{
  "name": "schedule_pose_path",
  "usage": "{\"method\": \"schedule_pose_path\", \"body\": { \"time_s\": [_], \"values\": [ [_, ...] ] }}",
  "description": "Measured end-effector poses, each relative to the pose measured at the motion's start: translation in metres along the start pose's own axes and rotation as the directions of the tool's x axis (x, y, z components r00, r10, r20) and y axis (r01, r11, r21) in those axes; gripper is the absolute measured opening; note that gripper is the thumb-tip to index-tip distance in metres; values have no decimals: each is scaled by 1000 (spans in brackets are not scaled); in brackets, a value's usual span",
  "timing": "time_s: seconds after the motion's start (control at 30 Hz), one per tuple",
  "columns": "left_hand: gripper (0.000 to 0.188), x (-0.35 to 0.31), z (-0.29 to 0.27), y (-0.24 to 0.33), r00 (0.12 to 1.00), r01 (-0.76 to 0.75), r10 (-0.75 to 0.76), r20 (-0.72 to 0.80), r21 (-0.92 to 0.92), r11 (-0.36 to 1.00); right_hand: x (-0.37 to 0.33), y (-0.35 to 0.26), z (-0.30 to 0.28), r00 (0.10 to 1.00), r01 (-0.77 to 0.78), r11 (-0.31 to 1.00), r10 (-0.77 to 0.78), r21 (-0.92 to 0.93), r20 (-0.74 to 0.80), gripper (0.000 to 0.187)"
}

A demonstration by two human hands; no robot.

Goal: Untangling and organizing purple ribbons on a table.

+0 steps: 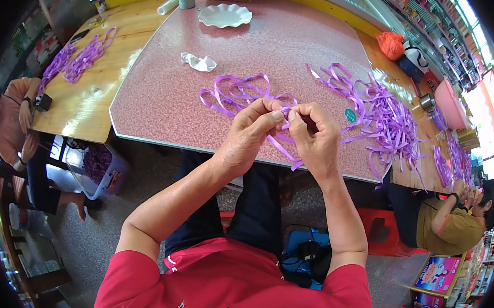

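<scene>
Both my hands meet above the near edge of the pinkish speckled table (161, 74), pinching a purple ribbon (283, 143) between thumbs and fingers. My left hand (251, 133) is closed on the ribbon, thumb pressed against the forefinger. Close beside it, my right hand (317, 137) is closed on the same ribbon, its fingers curled in. Ribbon loops spread on the table just beyond my hands, and a loose end hangs toward the edge. What exactly sits between the fingertips is too small to make out. To the right lies a big tangled heap of purple ribbons (391, 121).
A white scalloped plate (225, 16) and a crumpled white tissue (199, 62) lie on the table. Wooden tables adjoin both sides, with more ribbons (88, 56) at left. One person sits at left, another at right. A plastic bin (114, 177) stands on the floor at left.
</scene>
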State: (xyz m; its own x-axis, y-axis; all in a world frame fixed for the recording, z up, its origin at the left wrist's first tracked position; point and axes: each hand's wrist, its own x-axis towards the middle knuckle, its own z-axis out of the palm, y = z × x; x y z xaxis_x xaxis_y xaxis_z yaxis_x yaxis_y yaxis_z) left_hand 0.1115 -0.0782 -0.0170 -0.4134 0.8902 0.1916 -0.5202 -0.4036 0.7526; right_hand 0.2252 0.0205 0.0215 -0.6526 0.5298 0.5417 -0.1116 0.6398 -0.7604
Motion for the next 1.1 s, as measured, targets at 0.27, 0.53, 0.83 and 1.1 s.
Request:
{"method": "schedule_pose_path", "body": {
  "time_s": [0.27, 0.53, 0.83, 1.1],
  "values": [
    [11, -3, 4, 5, 993, -101, 110, -50, 161, 982, -1, 0, -7, 979, -201, 975, 195, 92, 65, 13],
    [11, -7, 6, 9, 995, -27, 48, -84, 232, 972, -4, 1, -7, 919, -394, 845, 372, 362, 132, 14],
    [23, 0, 9, 18, 789, -468, 568, 237, 830, 304, -6, 1, -9, 913, -406, 827, 382, 388, 141, 13],
    [24, 1, 5, 19, 851, -456, 440, 286, 818, 350, -8, 3, -15, 936, -352, 879, 333, 321, 116, 11]
  ]
}}
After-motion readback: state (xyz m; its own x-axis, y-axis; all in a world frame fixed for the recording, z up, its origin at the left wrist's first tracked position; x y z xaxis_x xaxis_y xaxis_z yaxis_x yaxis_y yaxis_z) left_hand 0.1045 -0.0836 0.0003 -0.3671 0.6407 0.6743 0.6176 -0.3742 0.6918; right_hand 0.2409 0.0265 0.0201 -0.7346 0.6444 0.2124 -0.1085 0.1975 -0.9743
